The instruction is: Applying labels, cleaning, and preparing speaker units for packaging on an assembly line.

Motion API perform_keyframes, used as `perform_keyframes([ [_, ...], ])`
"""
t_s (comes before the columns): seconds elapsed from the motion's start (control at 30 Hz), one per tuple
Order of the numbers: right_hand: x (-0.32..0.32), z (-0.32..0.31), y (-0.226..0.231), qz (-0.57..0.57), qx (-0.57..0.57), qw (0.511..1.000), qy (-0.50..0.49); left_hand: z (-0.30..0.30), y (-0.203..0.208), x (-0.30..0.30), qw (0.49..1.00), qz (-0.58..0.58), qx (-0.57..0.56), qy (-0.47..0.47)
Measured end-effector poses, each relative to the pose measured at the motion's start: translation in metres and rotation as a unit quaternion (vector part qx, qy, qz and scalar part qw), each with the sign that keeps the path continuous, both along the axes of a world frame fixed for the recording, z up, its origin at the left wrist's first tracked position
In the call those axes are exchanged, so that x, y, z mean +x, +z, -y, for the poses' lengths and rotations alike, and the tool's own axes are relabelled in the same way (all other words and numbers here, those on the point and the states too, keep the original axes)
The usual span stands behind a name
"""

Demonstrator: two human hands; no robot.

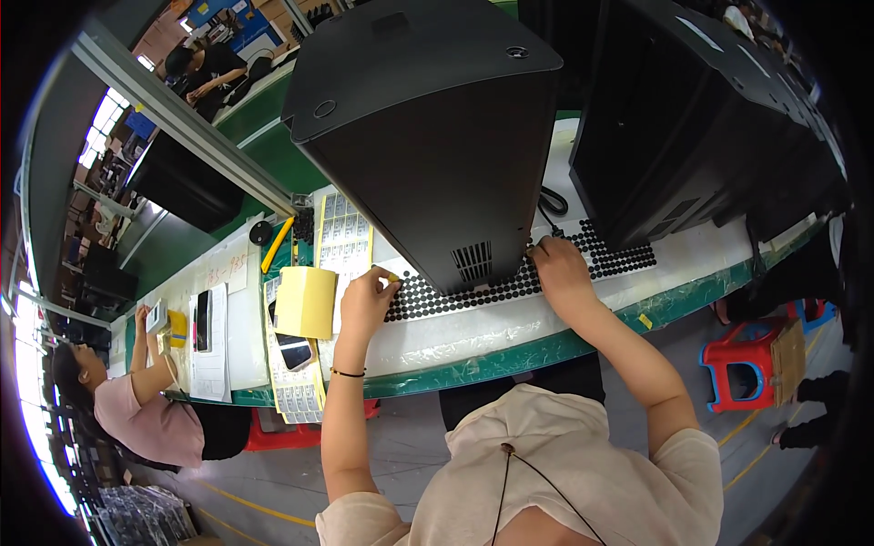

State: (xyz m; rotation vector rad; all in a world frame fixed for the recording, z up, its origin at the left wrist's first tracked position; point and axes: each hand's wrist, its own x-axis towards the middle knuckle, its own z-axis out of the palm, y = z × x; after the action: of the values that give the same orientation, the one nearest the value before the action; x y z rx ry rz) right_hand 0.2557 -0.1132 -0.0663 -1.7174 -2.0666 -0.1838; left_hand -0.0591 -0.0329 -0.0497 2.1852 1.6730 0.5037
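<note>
Head cam: a person in a beige top is working at a green-edged bench point(437, 350), w/ a tall black case point(428, 173) standing mid-bench and a sheet of black dots point(442, 296) showing along its foot. L hand point(362, 305) is keeping its fingertips narrow near the sheet's L end, a yellow bit point(393, 278) showing there; can't tell if gripped. R hand point(563, 273) is reaching over the dots by the case's R side, fingers bent; grip unclear. Yellow pad point(305, 300) & phone point(295, 353) are lying L; a co-worker point(150, 414) is sitting far L.
</note>
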Motion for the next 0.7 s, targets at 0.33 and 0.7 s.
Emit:
perform_keyframes([
  [0.33, 0.009, -0.021, -0.002, -0.083, -0.046, 0.995, 0.009, -0.020, -0.005, -0.006, 0.975, 0.155, -0.160, -0.010],
  [0.7, 0.028, -0.027, 0.139, -0.262, 0.175, 0.947, 0.060, -0.011, 0.007, -0.004, 0.973, 0.203, -0.112, -0.014],
])
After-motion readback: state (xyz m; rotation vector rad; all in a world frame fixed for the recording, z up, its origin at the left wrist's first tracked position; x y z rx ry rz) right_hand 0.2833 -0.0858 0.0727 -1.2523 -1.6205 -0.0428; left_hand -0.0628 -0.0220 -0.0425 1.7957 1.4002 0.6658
